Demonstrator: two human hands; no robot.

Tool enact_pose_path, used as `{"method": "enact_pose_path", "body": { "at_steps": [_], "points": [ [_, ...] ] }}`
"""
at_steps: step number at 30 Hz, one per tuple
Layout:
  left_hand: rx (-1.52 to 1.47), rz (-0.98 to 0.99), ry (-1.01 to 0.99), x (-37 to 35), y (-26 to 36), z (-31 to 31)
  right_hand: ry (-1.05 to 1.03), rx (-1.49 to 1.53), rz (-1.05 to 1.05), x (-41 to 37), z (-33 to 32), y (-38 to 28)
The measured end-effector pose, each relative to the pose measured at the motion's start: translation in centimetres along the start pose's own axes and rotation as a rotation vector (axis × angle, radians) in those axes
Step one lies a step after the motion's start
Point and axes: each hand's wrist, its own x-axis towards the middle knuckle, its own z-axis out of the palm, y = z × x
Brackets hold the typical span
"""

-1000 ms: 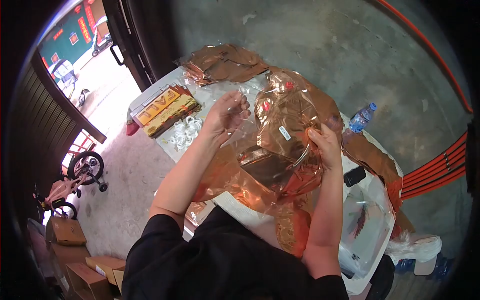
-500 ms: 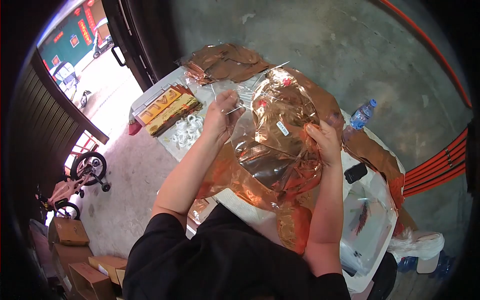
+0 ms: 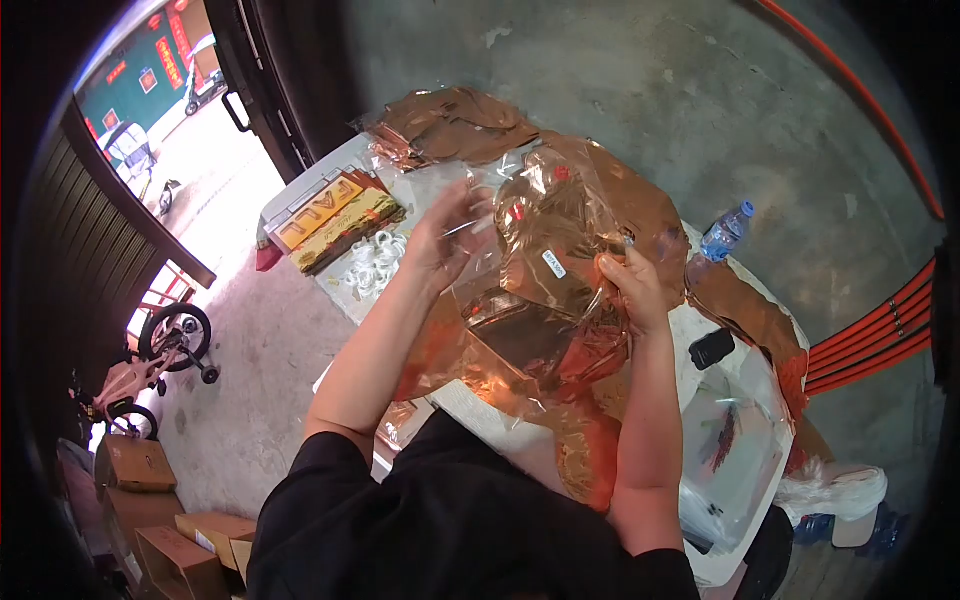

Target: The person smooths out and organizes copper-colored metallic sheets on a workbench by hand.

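A clear plastic bag point(image 3: 478, 262) holds folded copper-coloured foil point(image 3: 540, 235) with two red spots and a small white label point(image 3: 554, 263). My right hand point(image 3: 634, 288) pinches the bag and foil at their right edge, thumb on top. At the bag's left side, my left hand point(image 3: 448, 240) has its fingers partly curled around a thin white stick point(image 3: 461, 228), with clear film overlapping the fingertips. Pale stick ends point(image 3: 507, 163) show near the top of the bag. More shiny copper foil point(image 3: 585, 450) lies below the hands.
On the white table point(image 3: 505, 428) lie flat printed packs marked FALL point(image 3: 335, 222), white ribbon coils point(image 3: 375, 262), brown foil sheets point(image 3: 455, 122), a water bottle point(image 3: 727, 230), a black device point(image 3: 711, 348) and clear bags point(image 3: 720, 430). Cardboard boxes point(image 3: 180, 560) and a small bicycle point(image 3: 165, 350) stand at left.
The bag and foil have shifted slightly left, and my right hand has moved a little left and down. My left hand's fingers have loosened and now show behind clear film.
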Motion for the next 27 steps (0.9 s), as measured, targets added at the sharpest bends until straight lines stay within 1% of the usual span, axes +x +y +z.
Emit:
{"method": "enact_pose_path", "body": {
  "at_steps": [1,3,4,6,7,9,10,12,13,15,16,18,19,20,21,22,24,26,27],
  "points": [
    [-0.002,0.000,0.005,0.0,0.0,-0.4,-0.003,-0.001,0.004,0.0,-0.1,0.4],
    [0.056,-0.055,-0.189,0.3,0.2,-1.4,0.021,0.029,0.003,0.1,0.7,0.2],
    [0.054,-0.054,-0.193,0.5,0.0,-1.6,0.022,0.025,0.001,0.0,1.0,0.2],
    [0.078,0.049,-0.099,0.7,-0.1,-1.6,0.047,0.083,0.036,0.0,1.6,0.0],
    [0.072,0.054,-0.100,0.9,0.0,-2.1,0.043,0.077,0.034,-0.1,1.7,-0.2],
    [-0.030,0.026,-0.216,1.2,0.3,-2.7,-0.009,-0.060,0.129,-0.6,1.5,-0.6],
    [-0.032,0.023,-0.220,1.2,0.3,-2.8,-0.005,-0.061,0.128,-0.9,1.5,-0.8],
    [-0.191,-0.074,-0.322,0.6,0.5,-2.0,-0.232,0.133,0.070,-1.7,1.4,-1.8],
    [-0.192,-0.081,-0.327,0.3,0.4,-1.8,-0.224,0.132,0.068,-1.7,0.9,-1.8],
    [-0.262,-0.184,-0.370,-0.7,0.4,-0.4,-0.471,0.102,-0.005,-1.6,-0.3,-1.9],
    [-0.174,-0.147,-0.264,-1.9,0.2,0.8,-0.466,0.096,-0.006,-1.9,-0.5,-2.1],
    [-0.180,-0.165,-0.293,-2.4,0.0,1.7,-0.409,0.152,-0.115,-1.9,-0.2,-3.2],
    [-0.181,-0.193,-0.317,-2.6,-0.1,1.7,-0.413,0.150,-0.113,-1.7,0.0,-3.6],
    [-0.230,-0.208,-0.364,-2.5,-0.3,1.7,-0.332,0.150,-0.082,-1.4,0.1,-4.3],
    [-0.233,-0.212,-0.366,-2.5,-0.4,1.9,-0.247,0.148,-0.053,-1.2,0.1,-4.9],
    [-0.219,-0.204,-0.363,-2.4,-0.4,2.2,-0.123,0.110,-0.072,-0.9,0.5,-5.4],
    [-0.203,-0.200,-0.363,-2.4,-0.4,3.0,-0.099,0.057,-0.062,-1.4,2.0,-6.6],
    [-0.114,-0.094,-0.312,-2.5,-0.4,3.3,-0.085,0.010,-0.044,-1.5,3.1,-7.2],
    [-0.113,-0.097,-0.309,-2.7,-0.3,3.3,-0.060,0.004,-0.040,-1.6,3.4,-7.3]
  ]
}}
